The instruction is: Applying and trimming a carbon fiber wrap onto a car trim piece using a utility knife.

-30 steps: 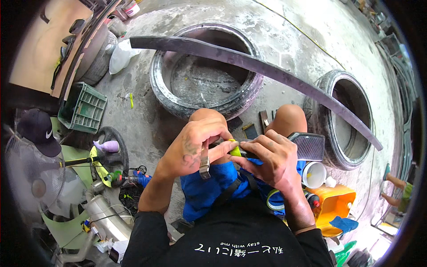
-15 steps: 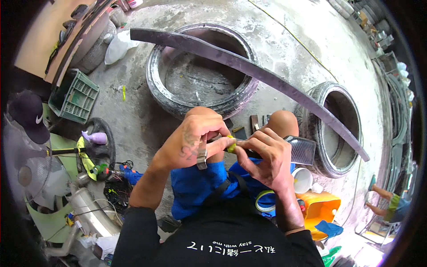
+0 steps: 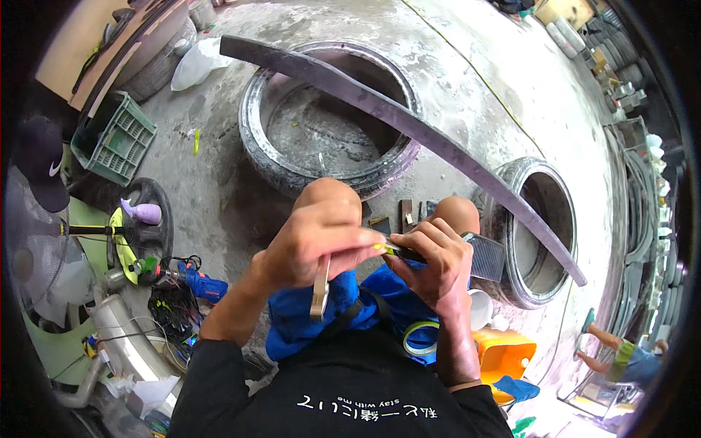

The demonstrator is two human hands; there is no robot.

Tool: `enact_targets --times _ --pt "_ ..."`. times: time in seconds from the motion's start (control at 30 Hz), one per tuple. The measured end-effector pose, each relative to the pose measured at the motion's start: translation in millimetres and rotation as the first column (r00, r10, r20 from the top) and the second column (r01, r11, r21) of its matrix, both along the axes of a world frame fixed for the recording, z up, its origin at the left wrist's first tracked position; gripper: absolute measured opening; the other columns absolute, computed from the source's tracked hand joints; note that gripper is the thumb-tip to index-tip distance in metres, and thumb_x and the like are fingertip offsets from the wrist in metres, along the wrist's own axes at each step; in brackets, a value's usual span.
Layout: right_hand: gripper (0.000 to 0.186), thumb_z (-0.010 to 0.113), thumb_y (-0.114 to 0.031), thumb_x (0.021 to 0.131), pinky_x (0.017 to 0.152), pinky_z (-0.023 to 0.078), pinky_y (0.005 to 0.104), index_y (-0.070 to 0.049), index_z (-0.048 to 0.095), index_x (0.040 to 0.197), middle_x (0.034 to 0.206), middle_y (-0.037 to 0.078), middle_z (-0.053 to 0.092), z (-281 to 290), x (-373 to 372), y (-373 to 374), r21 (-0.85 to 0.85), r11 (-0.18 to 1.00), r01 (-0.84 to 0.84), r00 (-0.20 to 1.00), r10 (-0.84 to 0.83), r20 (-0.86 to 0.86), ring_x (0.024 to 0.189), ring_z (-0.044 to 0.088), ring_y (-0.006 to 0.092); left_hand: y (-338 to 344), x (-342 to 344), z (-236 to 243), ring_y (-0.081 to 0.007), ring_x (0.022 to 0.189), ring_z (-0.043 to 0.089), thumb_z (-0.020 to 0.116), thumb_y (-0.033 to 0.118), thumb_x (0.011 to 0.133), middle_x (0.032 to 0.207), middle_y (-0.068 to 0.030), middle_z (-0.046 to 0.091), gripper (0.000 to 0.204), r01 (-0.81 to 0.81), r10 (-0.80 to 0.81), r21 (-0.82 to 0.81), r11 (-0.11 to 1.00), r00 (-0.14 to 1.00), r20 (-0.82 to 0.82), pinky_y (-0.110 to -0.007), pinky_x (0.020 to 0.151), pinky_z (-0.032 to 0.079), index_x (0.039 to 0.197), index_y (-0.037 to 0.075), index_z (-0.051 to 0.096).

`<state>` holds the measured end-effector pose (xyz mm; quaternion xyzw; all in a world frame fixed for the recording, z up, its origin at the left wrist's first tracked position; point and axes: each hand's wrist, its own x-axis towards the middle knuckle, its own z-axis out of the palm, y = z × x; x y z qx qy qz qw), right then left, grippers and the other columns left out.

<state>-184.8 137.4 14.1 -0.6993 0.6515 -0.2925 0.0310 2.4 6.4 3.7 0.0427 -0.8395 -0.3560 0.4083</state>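
Observation:
My left hand, slightly blurred, is closed on a flat metal strip hanging below it, with its fingertips at a small yellow piece on the black part. My right hand grips that dark part with a carbon-weave panel, which sticks out to the right above my knee. Both hands meet over my lap and blue shorts. A roll of tape rests on the shorts below my right hand. A few small dark blocks lie on the floor beyond my knees.
A long dark strip spans two tires on the floor. At left are a green crate, fan, blue power tool and muffler. An orange container is at lower right; another person is at far right.
My left hand has shifted a little lower and now covers more of the yellow piece, with the metal strip lower too. The view has shifted, moving the floor objects in the picture.

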Motion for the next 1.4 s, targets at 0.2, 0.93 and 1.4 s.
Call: enact_targets --times 0.2,0.93,1.4 --pt "0.027 0.085 -0.023 0.068 0.062 0.052 0.0354 -0.013 0.072 0.09 0.08 0.001 0.062 1 0 1 0.041 0.999 -0.022 1.0 0.021 0.02 0.073 0.06 0.023 24 24 -12 -0.0135 0.058 0.044 0.08 0.009 0.076 0.067 0.0028 0.044 0.026 -0.086 0.1 -0.301 0.95 0.994 0.033 -0.029 0.051 0.038 0.102 0.007 0.078" --pt "0.031 0.085 -0.028 0.069 0.062 0.052 0.0357 -0.012 0.073 0.093 0.079 0.002 0.062 4 1 3 0.018 0.999 -0.046 0.998 0.045 0.04 0.072 0.059 0.0227 27 30 -24 -0.0119 0.056 0.035 0.083 0.01 0.074 0.065 0.0044 0.032 0.031 -0.161 0.153 -0.307 0.938 0.987 -0.048 -0.028 0.048 0.031 0.105 0.01 0.08" --pt "0.032 0.087 -0.027 0.068 0.06 0.051 0.0335 -0.012 0.074 0.093 0.078 0.001 0.065 -3 1 5 -0.027 0.999 -0.031 0.998 0.032 0.046 0.068 0.059 0.0213 28 29 -25 -0.0113 0.055 0.035 0.086 0.01 0.072 0.063 0.0049 0.031 0.034 -0.162 0.154 -0.276 0.947 0.987 -0.049 -0.026 0.048 0.031 0.105 0.014 0.081"
